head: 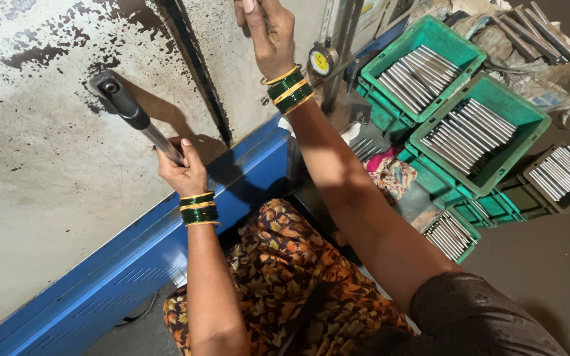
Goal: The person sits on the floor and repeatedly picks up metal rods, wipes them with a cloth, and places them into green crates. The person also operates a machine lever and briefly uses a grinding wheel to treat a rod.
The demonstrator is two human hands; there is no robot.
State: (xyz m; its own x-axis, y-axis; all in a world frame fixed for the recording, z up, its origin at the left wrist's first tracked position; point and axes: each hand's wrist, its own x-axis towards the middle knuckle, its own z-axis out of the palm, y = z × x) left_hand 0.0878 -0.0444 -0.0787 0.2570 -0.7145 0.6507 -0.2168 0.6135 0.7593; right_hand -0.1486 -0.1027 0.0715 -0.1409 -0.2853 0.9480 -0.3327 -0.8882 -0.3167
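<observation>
My left hand [183,170] grips a metal lever [136,120] with a black knob end, which sticks out over a stained white machine surface [28,158]. My right hand [268,29] reaches up to the top edge of the picture with the fingers closed around something thin; what it is stays hidden by the frame edge. Both wrists wear green and gold bangles. A round dial gauge [323,60] with a yellow face stands just right of my right wrist.
A blue machine frame [133,257] runs diagonally below the white surface. At the right, several green crates [489,125] hold rows of grey metal rods. A patterned cloth [390,173] lies beside them. My lap is covered by an orange leaf-print garment.
</observation>
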